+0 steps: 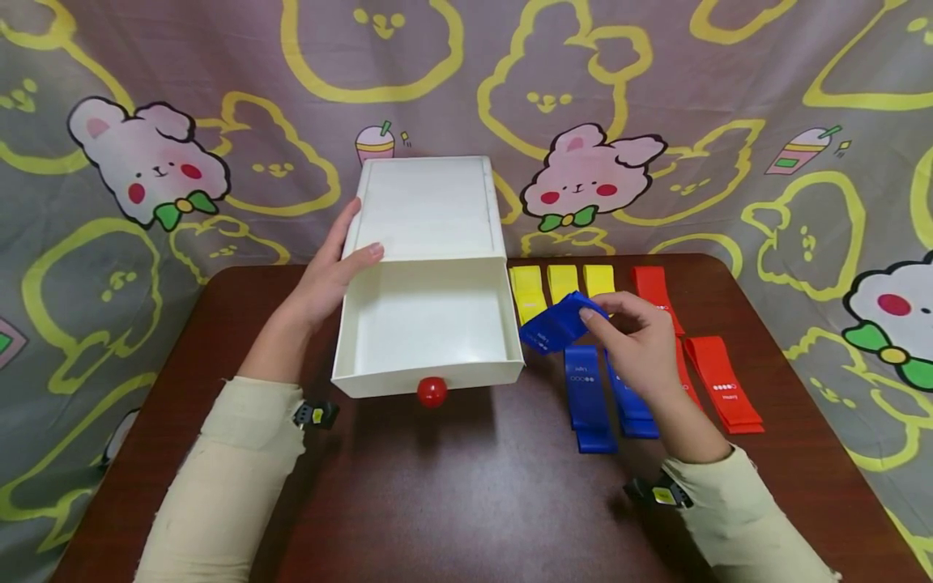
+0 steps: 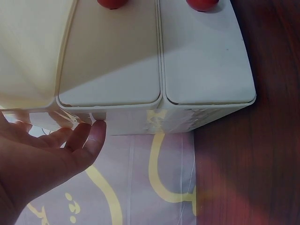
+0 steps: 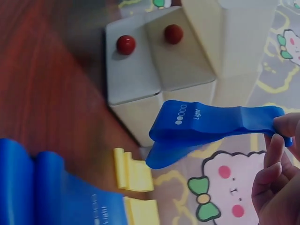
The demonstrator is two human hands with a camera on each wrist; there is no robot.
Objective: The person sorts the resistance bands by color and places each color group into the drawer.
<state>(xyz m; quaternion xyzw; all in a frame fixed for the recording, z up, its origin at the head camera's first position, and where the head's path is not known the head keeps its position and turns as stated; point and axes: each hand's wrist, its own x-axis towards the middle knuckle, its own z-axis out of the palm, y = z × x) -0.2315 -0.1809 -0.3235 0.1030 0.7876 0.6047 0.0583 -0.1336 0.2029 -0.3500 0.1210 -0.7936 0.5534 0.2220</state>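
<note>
Head view: the right hand (image 1: 641,348) pinches one end of a folded blue band (image 1: 557,324) between thumb and fingers. The band extends leftward from the fingertips, its free end just beside the right wall of the open drawer (image 1: 379,383), outside it. The left hand (image 1: 324,279) lies along the left side of the white cabinet (image 1: 430,206), thumb on the top edge, fingers extended and not closed around anything. A red knob (image 1: 432,392) marks the drawer front. On the table (image 1: 437,502), two blue strips (image 1: 589,397) lie below the raised band, with yellow strips (image 1: 563,283) behind and red strips (image 1: 725,385) to the right. Right wrist view: the raised band bears the word "Light"; two closed drawers (image 3: 133,70) appear beyond it.
</note>
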